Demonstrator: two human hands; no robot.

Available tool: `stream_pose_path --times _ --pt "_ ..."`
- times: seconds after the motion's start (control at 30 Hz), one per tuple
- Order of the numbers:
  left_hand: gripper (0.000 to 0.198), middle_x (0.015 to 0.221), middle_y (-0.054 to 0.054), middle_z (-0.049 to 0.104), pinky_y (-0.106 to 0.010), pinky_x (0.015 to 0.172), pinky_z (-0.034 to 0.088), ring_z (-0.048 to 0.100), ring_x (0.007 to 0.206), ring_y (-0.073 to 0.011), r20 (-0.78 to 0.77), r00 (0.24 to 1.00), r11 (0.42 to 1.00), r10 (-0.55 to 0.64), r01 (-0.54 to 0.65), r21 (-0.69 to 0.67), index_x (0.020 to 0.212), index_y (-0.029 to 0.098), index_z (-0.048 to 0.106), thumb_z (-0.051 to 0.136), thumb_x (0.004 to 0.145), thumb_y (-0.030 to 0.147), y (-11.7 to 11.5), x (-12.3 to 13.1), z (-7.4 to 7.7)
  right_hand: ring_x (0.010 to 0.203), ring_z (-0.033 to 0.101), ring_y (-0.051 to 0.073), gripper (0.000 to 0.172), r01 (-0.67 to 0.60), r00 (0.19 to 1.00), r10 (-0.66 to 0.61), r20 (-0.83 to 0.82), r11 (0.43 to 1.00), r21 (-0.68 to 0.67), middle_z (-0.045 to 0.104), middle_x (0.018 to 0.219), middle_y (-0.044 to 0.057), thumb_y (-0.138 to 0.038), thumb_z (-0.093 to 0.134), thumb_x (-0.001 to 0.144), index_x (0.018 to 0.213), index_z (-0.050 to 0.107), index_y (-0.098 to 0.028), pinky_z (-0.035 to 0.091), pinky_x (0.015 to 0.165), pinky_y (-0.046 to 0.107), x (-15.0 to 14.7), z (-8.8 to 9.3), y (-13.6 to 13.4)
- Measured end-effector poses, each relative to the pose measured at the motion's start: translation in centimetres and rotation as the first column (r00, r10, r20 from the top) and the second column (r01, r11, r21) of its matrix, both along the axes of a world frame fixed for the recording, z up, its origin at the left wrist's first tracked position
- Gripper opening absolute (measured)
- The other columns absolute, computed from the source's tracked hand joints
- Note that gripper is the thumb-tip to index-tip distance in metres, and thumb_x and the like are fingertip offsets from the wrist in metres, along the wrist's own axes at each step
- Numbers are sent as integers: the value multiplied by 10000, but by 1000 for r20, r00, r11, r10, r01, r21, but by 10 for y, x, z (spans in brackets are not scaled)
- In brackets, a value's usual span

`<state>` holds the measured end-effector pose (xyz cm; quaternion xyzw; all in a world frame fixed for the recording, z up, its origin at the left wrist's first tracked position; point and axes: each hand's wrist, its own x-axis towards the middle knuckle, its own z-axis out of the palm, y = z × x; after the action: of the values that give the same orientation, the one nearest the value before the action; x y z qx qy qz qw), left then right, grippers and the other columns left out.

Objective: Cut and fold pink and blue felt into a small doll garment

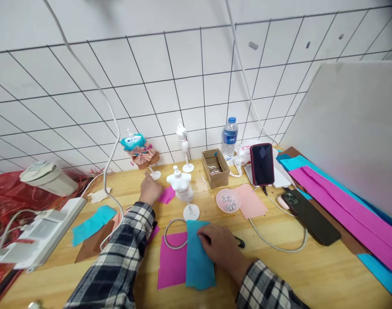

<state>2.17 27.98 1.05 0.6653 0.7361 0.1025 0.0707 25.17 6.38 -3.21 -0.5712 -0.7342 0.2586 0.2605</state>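
Observation:
My right hand (220, 248) rests on a blue felt sheet (197, 257) that overlaps a magenta sheet (172, 264) at the table's front. Its fingers are curled round a thin black tool (239, 243) that sticks out to the right. My left hand (150, 189) reaches further back with its fingers curled, its back to the camera. It touches a small magenta scrap (167, 195), close to the round base (155, 174) of a dressed mini mannequin (137, 149). A bare white mini mannequin (181, 186) stands between my hands.
A slim white mannequin (183, 146), cardboard box (215, 168), water bottle (230, 137) and propped phone (262, 164) line the back. A pink bead dish (228, 200), pink sheet (251, 201), flat phone (312, 216), magenta and blue strips (344, 206) lie right. A power strip (44, 231) and blue scrap (93, 223) lie left.

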Motion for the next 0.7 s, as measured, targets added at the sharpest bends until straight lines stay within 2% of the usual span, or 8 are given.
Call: stream_pose_path --times 0.1,0.27,0.37,0.43,0.47,0.57,0.63,0.7 --pt "630 1247 -321 532 -411 953 413 517 1204 -388 -78 997 1000 -23 24 8 1324 -70 371 589 804 212 -39 11 9 791 656 185 195 46 992 -39 -122 997 59 735 884 26 -234 527 872 936 711 -228 429 722 283 4 -3 -1" --pt "328 1071 -213 639 -427 946 416 584 1083 -325 -150 966 977 -211 210 -21 1107 44 595 455 815 90 -122 19 28 668 624 157 207 133 959 -106 -261 987 89 720 788 30 -263 533 867 924 722 -202 451 652 262 13 -4 -6" --pt "263 1036 -157 648 -393 926 441 601 1018 -274 -125 940 948 -316 316 -24 990 111 651 414 883 148 -168 22 34 585 586 140 229 189 946 -157 -282 978 90 691 707 20 -291 518 883 919 720 -189 430 579 246 18 -3 -7" --pt "238 1014 -103 657 -344 901 466 612 985 -228 -56 891 893 -450 449 -39 978 168 666 443 912 221 -191 23 30 560 569 136 227 205 947 -173 -271 974 97 675 671 12 -300 523 882 914 719 -190 417 557 243 21 -3 -6" --pt "222 1024 -92 656 -339 900 472 612 990 -222 -3 840 839 -543 542 -38 997 184 669 479 911 258 -199 22 25 558 566 137 221 207 950 -175 -258 973 103 669 661 9 -298 528 879 908 719 -192 413 556 245 23 -3 -5" --pt "335 1137 -109 633 -378 941 474 592 1072 -252 109 708 712 -698 702 1 1138 196 644 628 843 353 -210 19 5 619 583 160 192 209 964 -182 -192 969 131 671 688 20 -265 540 866 885 719 -198 419 607 271 28 -2 -4" --pt "437 1221 -127 608 -408 978 465 572 1131 -271 138 694 704 -707 710 39 1211 195 614 669 816 373 -210 14 -9 725 599 191 178 211 972 -189 -143 964 163 679 756 39 -241 552 856 910 717 -201 429 685 305 31 0 -4" --pt "391 1247 -124 607 -411 997 461 570 1151 -261 163 684 701 -711 708 86 1214 198 616 627 853 348 -206 7 -20 835 593 213 189 145 989 -132 -70 964 224 682 834 49 -219 568 850 977 707 -213 431 772 335 29 3 -6"
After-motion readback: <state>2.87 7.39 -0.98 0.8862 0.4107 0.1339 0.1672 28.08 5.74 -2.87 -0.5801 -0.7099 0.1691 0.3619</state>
